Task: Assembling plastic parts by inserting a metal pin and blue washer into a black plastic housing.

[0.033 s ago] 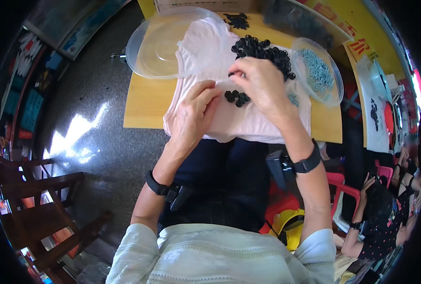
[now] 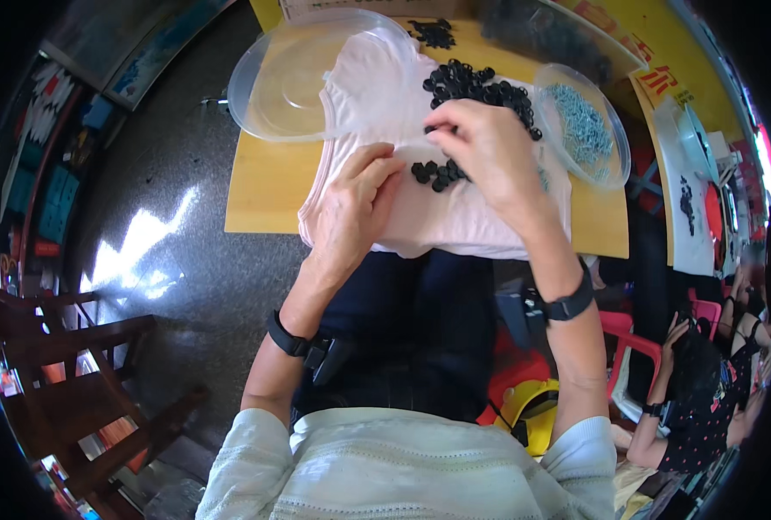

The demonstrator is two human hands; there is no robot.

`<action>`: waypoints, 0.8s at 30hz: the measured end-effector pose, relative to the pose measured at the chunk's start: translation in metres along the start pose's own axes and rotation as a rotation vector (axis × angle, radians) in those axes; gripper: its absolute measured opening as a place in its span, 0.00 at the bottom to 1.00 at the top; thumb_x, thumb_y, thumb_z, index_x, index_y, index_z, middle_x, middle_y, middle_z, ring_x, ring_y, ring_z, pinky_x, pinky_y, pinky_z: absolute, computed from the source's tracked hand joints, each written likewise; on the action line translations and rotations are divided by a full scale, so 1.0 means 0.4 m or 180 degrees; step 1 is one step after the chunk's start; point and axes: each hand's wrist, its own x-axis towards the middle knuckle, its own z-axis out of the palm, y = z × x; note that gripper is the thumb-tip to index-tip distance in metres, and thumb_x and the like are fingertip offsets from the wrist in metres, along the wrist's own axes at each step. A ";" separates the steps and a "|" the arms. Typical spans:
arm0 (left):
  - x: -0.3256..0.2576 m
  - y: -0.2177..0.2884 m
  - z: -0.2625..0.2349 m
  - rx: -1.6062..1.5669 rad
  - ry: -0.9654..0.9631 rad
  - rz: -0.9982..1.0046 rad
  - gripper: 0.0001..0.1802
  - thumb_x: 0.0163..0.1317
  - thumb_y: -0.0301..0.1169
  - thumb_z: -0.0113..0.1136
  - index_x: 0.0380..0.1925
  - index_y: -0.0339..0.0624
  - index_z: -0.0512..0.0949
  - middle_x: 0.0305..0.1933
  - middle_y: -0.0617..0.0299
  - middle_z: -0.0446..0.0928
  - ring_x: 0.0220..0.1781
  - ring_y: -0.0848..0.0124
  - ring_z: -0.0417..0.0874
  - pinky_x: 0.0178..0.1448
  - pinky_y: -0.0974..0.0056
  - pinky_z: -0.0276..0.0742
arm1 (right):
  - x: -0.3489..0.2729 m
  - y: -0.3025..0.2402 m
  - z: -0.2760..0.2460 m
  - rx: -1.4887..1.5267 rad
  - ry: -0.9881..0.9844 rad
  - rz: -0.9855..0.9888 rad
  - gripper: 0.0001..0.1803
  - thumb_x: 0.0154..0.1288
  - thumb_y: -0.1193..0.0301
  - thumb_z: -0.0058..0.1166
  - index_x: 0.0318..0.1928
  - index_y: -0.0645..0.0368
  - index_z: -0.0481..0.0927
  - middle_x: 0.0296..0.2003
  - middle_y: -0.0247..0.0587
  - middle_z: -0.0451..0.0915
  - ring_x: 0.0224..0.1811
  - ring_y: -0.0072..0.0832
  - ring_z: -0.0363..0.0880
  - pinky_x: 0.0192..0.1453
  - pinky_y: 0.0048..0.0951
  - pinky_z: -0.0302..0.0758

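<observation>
Fingertips of the right hand (image 2: 487,152) were curled together over the small clump of black rings (image 2: 437,173) lying just below-left of them on the pink cloth (image 2: 463,221), the left hand (image 2: 355,204), fingers loosely bunched, flanking that clump's other side, about equally near.

Black parts (image 2: 476,87) lie on a cloth (image 2: 463,217) between two bowls, left (image 2: 264,87) and right (image 2: 615,156).

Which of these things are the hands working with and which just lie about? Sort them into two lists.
In the work:
left hand resting on the pale cloth
right hand over the small black parts
small cluster of black parts between the hands

Lying about:
clear plastic lid
bowl of small metal pieces
yellow table
wooden chair
</observation>
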 end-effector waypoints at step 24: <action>0.084 0.127 0.119 0.0245 -0.0505 0.0898 0.07 0.49 0.24 0.66 0.31 0.42 0.82 0.31 0.64 0.74 0.37 0.65 0.76 0.39 0.62 0.76 | -0.319 0.016 -0.055 0.0957 0.0806 0.1298 0.11 0.54 0.83 0.61 0.39 0.63 0.78 0.31 0.40 0.77 0.30 0.29 0.82 0.29 0.27 0.77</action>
